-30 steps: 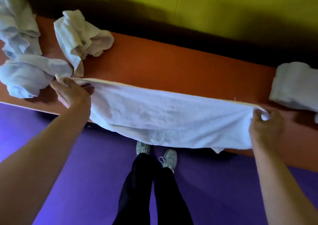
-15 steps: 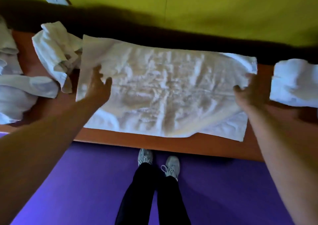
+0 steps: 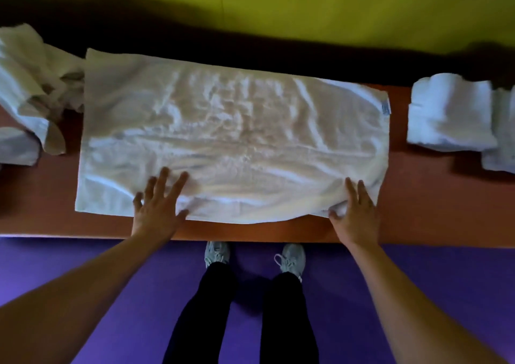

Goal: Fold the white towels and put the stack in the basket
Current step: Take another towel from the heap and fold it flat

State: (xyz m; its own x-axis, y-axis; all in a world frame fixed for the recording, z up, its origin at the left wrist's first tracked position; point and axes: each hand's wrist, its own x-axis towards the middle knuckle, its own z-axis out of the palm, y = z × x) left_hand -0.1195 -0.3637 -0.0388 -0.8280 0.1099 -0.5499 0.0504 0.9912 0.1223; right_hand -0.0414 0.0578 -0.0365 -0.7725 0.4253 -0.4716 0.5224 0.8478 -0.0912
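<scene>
1. Head view: the white towel point(image 3: 234, 140) lies spread flat on the orange bench point(image 3: 418, 210), long axis running left to right, its near edge under both hands.
2. The left hand point(image 3: 157, 210) presses it with fingers point(image 3: 164, 181) splayed wide; the right hand point(image 3: 355, 213) rests flat near the right corner, holding nothing.
3. Folded towels point(image 3: 451, 115) sit well apart to the right; no basket is visible.

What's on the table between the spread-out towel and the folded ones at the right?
Nothing: in the head view, only bare orange table separates the spread towel from the folded towels.
</scene>
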